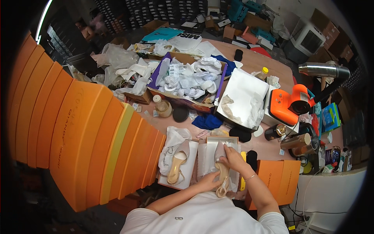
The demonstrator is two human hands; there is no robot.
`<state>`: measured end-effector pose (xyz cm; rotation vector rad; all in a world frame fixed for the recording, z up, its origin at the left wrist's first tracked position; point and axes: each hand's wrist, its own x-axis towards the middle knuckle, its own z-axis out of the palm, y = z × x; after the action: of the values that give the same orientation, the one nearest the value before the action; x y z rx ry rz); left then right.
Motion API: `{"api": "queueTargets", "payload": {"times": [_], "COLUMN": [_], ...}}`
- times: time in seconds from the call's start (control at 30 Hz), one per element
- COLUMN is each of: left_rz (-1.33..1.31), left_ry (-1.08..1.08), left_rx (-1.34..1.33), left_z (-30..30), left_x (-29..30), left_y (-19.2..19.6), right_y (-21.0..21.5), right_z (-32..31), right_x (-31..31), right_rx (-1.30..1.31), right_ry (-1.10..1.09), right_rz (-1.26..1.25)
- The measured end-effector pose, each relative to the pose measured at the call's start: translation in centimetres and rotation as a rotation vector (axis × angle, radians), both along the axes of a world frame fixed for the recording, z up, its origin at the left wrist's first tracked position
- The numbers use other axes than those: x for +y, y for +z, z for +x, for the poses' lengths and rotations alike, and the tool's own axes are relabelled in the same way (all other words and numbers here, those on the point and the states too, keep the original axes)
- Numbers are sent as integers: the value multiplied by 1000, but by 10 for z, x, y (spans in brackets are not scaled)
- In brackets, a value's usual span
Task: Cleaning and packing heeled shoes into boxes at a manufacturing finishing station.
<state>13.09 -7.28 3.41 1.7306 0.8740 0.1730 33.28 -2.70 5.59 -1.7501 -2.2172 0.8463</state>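
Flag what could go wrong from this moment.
The sandal in both hands sits on loose tissue in the open box; its thin straps might snag or crease the paper. The box lies near the table edge, so a push from the left hand or right hand could tip it.

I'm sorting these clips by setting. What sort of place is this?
Probably a shoe packing or stock room. Orange boxes stand stacked at the left, shelves of dark boxes line the back wall, and both hands, left and right, hold a beige heeled sandal over a tissue-lined box.
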Motion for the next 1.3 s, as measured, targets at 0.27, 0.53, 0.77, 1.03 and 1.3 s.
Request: {"api": "queueTargets", "payload": {"times": [0.27, 0.53, 0.77, 1.03, 1.3], "left_rz": [-129, -152, 207, -547, -626], "left_ry": [590, 719, 941, 1137, 1172], "left_rx": [-212, -217, -458, -1033, -748], "left_z": [-36, -44, -37, -43, -46], "left_x": [51, 71, 156, 207, 144], "left_y": [-17, -16, 2, -16, -41], "right_y": [54, -14, 32, 37, -20], "right_z": [17, 36, -10, -50, -118], "right_x": [304, 490, 393, 278, 408], "right_rx": [29, -423, 706, 665, 50], "right_ry": [-189, -364, -156, 365, 364], "right_rz": [703, 536, 67, -317, 266]}}
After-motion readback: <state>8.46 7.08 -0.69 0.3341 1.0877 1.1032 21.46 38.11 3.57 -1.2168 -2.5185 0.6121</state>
